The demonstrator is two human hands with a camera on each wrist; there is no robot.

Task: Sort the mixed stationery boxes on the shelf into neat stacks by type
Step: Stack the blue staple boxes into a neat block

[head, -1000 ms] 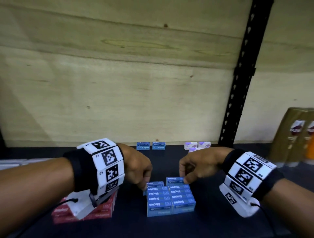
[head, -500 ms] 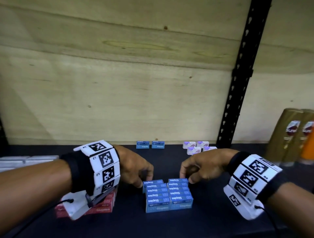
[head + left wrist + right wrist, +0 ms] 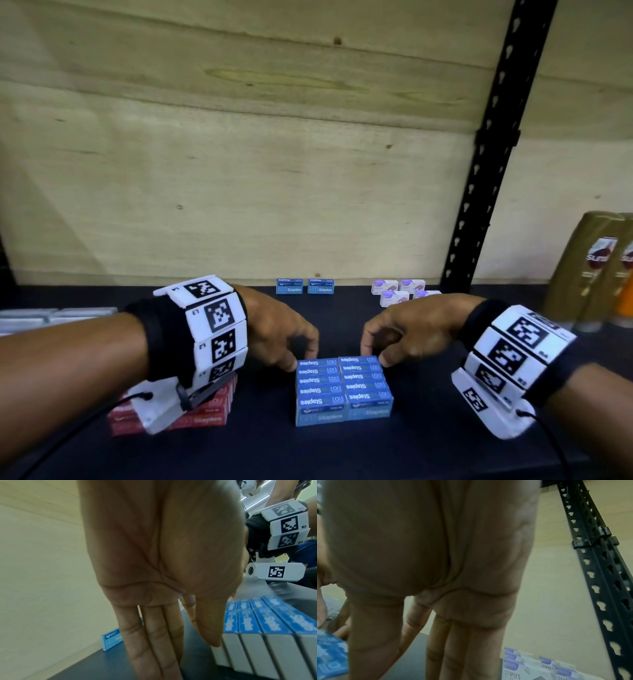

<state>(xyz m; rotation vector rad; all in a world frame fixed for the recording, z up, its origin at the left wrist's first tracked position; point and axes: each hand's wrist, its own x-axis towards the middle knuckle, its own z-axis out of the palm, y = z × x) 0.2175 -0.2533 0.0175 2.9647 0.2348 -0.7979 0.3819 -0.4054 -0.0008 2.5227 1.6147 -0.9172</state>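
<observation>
A block of blue staples boxes (image 3: 342,390) lies in two flush columns at the middle of the dark shelf (image 3: 428,438). My left hand (image 3: 303,358) touches its far left corner. In the left wrist view the left hand (image 3: 171,628) has straight fingers and its thumb tip rests against the end of the blue block (image 3: 274,622). My right hand (image 3: 376,356) touches the far right corner with index and thumb. In the right wrist view the right hand (image 3: 419,635) holds nothing, its fingers pointing down beside the blue block (image 3: 329,655).
Red staples boxes (image 3: 205,414) lie under my left wrist. Two blue boxes (image 3: 305,295) and several white-and-purple staples boxes (image 3: 400,294) stand by the plywood back wall. Bottles (image 3: 596,270) and a black upright (image 3: 493,144) are at the right, and white boxes (image 3: 51,315) at the far left.
The far left blue box stuck out to the left before and now sits in line with the block. Both hands stay at the block's far corners.
</observation>
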